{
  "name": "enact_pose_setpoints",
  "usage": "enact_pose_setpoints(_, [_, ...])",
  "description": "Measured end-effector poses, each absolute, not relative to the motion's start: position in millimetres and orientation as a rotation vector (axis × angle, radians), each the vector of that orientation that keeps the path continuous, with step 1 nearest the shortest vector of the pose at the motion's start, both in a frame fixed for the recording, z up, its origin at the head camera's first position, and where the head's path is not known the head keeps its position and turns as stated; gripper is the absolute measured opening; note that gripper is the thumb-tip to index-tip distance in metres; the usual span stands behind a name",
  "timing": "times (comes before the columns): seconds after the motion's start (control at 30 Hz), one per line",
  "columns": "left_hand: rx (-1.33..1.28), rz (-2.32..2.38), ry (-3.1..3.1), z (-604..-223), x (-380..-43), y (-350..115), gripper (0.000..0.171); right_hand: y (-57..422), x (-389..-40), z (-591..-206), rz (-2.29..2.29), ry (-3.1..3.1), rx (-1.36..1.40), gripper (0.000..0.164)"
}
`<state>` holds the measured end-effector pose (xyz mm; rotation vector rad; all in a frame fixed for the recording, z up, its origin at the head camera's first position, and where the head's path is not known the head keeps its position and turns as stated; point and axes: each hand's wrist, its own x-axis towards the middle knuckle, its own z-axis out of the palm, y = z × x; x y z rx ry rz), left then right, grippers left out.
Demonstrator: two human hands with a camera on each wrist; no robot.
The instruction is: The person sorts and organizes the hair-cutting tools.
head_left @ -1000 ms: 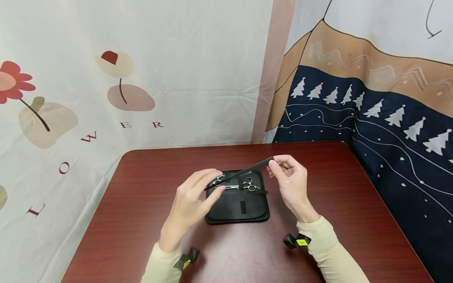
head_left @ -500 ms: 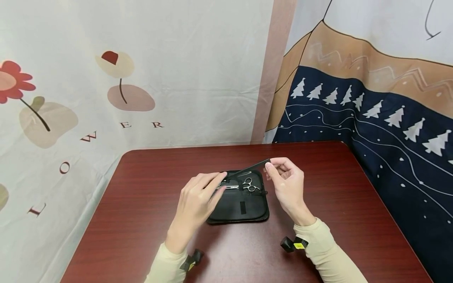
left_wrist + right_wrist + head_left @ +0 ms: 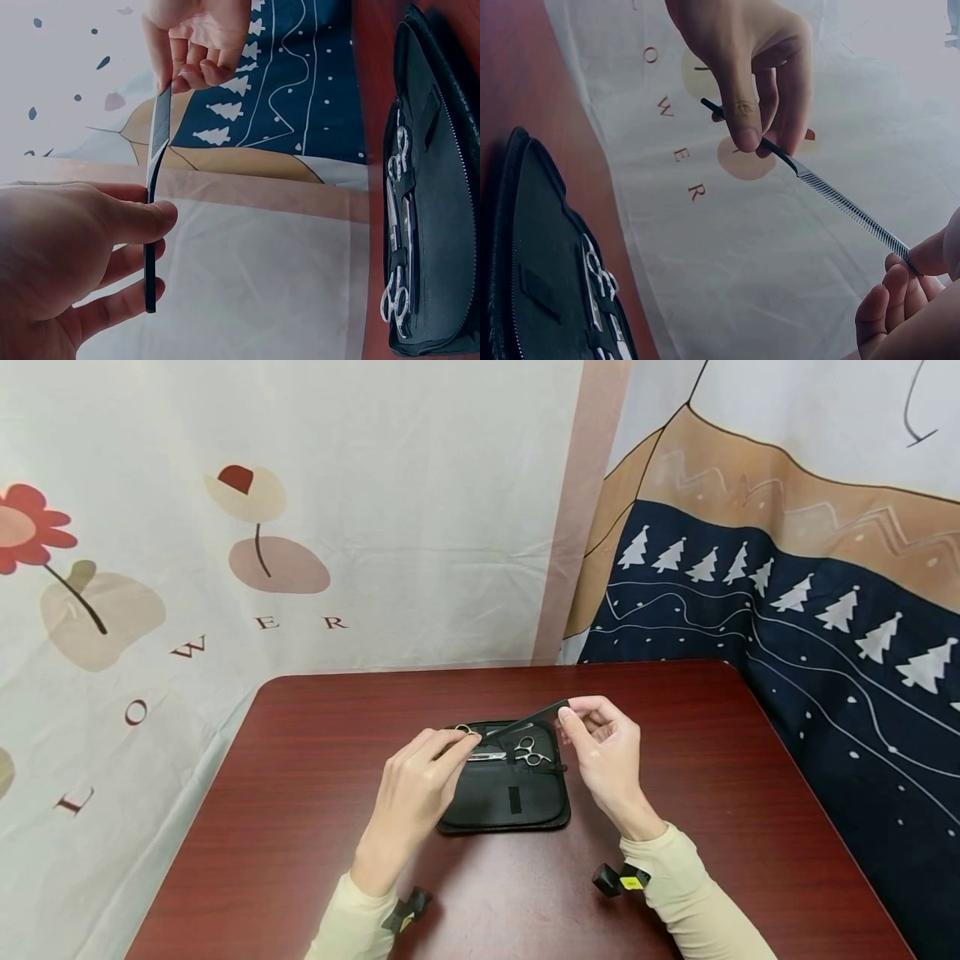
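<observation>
A slim black comb (image 3: 525,721) with a plain handle is held up at a slant above an unfolded black zip case (image 3: 480,814). My left hand (image 3: 412,797) pinches the handle between thumb and fingers, as the left wrist view shows. At the toothed end, my right hand (image 3: 606,756) holds the tip between thumb and forefinger. Fine teeth along the comb (image 3: 855,215) stand out in the right wrist view. Silver scissors (image 3: 533,758) lie strapped inside the case, and my left hand covers part of another pair in the head view.
The case rests on a dark red wooden table (image 3: 322,718). Behind it hang a pale curtain (image 3: 420,527) with printed flowers and a navy cloth (image 3: 825,693) with white trees. Each wrist carries a small black camera (image 3: 408,910).
My left hand has shifted a little right along the comb, its thumb and fingers closing from a wider spread into a pinch. The right hand has come slightly left and lower with the comb's tip.
</observation>
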<state>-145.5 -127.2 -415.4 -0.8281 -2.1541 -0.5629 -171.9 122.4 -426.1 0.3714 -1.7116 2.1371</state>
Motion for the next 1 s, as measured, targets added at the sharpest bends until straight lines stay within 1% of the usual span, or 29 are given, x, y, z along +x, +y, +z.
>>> enact_pose_setpoints(0.37, [-0.821,-0.545,-2.171,-417,-146,-128,0.025,123,-172,-428,2.139,-1.723,0.39,0.01])
enact_pose_setpoints(0.6, [-0.811,-0.586,-2.151,-415,-145,-133,0.024,125,-174,-429,2.099,-1.809,0.431,0.016])
enact_pose_setpoints(0.8, [-0.807,-0.587,-2.149,-412,-143,-137,0.025,131,-176,-430,2.035,-1.9,0.52,0.017])
enact_pose_setpoints(1.0, [-0.814,-0.595,-2.151,-412,-139,-143,0.029,142,-176,-430,1.94,-1.97,0.639,0.023])
